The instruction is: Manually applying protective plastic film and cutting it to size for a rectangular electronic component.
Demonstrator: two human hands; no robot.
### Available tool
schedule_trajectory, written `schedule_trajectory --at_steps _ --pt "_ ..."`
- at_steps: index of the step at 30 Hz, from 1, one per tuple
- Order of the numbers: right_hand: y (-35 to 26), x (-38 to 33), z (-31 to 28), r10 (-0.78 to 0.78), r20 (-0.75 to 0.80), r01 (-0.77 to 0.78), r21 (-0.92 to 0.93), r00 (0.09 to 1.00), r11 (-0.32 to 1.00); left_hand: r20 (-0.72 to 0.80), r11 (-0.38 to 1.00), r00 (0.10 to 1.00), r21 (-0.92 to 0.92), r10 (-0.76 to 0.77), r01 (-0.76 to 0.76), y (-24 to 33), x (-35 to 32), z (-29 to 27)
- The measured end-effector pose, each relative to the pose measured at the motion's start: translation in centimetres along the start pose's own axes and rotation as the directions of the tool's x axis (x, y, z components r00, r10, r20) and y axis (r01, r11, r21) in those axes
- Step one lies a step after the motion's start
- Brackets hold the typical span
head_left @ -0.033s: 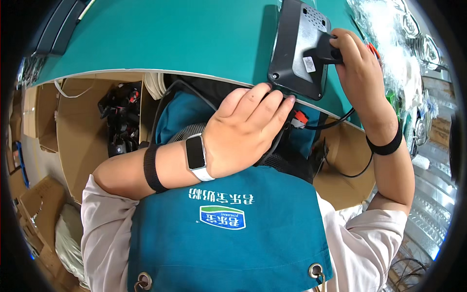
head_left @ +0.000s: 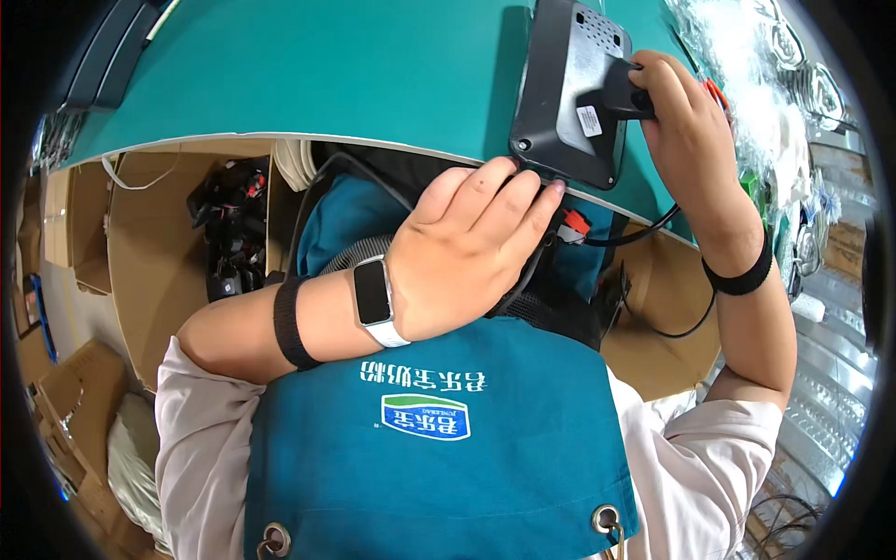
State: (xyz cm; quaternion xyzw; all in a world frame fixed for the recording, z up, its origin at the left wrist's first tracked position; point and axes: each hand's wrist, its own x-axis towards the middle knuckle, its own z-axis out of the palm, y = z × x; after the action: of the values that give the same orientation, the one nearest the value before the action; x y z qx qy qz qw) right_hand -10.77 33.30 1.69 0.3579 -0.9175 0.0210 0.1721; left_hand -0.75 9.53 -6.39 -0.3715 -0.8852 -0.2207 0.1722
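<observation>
A black flat device (head_left: 560, 103) lies back-up on the green table mat (head_left: 327, 75), at the near edge. My right hand (head_left: 686, 121) is closed on a black block (head_left: 618, 89) that sits on the device's back. My left hand (head_left: 467, 247) reaches across my chest; its bent fingers press against the device's lower edge, over a red-tipped connector (head_left: 576, 222). A black cable (head_left: 644, 229) runs from this connector off to the right. A second black cable loop passes under the left palm. What the left fingertips pinch is partly hidden.
Under the table at the left, an open cardboard box (head_left: 140, 233) holds black parts with red bits (head_left: 229, 224). Clear plastic bags and shiny parts (head_left: 775, 84) crowd the table's right side. More cardboard boxes (head_left: 75, 401) stand on the floor at the lower left.
</observation>
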Motion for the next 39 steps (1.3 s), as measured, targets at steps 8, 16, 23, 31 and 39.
schedule_trajectory --at_steps 8,16,23,31,39 --pt "0.3 -0.1 0.3 -0.007 0.042 0.008 -0.031 0.999 0.999 0.014 1.000 1.000 -0.004 -0.016 0.016 0.1 0.0 0.0" --pt "0.5 -0.1 0.2 0.014 0.099 -0.013 -0.017 0.995 1.000 -0.015 0.999 0.999 -0.031 -0.036 0.035 -0.1 0.0 -0.2" --pt "0.1 0.3 -0.3 -0.013 0.089 0.016 -0.032 0.996 0.999 -0.025 0.998 0.999 -0.061 -0.030 0.028 -0.2 -0.1 -0.4" --pt "-0.1 0.6 -0.5 -0.029 0.113 0.033 -0.032 0.993 0.999 -0.065 0.997 0.998 -0.083 -0.009 0.003 -0.1 -0.3 -0.5" --pt "0.1 0.4 -0.6 -0.008 0.060 0.004 0.066 0.998 0.998 -0.160 0.991 0.987 -0.131 -0.022 0.001 -1.6 1.7 -2.5"
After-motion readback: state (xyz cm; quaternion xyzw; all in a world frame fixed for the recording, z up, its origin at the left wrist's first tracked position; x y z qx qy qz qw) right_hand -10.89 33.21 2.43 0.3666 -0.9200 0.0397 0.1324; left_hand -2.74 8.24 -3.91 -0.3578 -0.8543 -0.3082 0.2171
